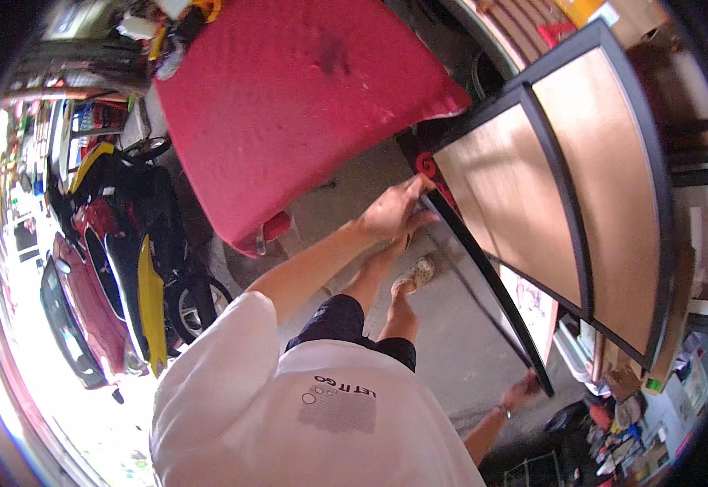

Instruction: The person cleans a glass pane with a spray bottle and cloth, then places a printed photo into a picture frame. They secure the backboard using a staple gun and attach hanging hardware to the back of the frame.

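Observation:
My left hand grips the upper end of a long, narrow black frame, seen nearly edge-on and slanting down to the right. Near its lower end, my right hand holds the same frame, its fingers partly hidden. Just beyond stand wooden panels with thick black borders, upright at the right. A red scroll-shaped ornament shows behind my left hand. Whether the held frame touches the panels I cannot tell.
A red-covered table stands ahead. A motorcycle with yellow trim is on the left. Piled items and boxes crowd the lower right. Grey concrete floor shows around my feet.

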`<control>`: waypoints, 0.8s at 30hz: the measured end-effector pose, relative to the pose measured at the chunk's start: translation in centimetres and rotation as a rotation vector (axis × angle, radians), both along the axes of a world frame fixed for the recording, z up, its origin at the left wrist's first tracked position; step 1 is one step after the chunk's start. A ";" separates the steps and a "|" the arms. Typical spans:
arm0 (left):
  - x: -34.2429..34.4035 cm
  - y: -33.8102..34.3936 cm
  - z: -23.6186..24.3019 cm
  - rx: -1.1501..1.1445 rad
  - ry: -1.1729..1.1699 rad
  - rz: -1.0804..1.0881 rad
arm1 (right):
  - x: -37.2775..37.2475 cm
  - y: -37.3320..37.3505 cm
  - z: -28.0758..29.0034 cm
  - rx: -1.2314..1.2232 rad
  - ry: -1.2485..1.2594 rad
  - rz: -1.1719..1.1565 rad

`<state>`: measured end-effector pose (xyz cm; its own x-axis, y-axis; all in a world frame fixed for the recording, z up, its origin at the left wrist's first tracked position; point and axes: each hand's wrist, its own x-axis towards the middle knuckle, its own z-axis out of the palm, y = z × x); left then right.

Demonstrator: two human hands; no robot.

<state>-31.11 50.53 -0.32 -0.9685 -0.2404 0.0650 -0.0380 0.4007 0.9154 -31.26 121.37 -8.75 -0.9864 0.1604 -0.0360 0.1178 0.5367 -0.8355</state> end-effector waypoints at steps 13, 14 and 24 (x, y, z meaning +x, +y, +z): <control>16.5 -8.0 34.2 -0.093 0.339 0.774 | -18.4 -36.0 45.4 0.453 0.676 0.375; 18.1 -10.2 35.0 -0.113 0.302 0.819 | -18.9 -40.7 45.7 0.268 0.569 0.491; 30.2 -28.6 25.9 -0.166 -0.083 1.083 | -20.5 -73.4 36.4 0.175 0.587 1.001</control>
<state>-0.86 21.94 25.54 -0.2524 -0.9602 0.1196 -0.5032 0.2359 0.8313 -51.78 47.99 27.69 -0.5333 -0.7388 0.4121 -0.8009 0.2841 -0.5271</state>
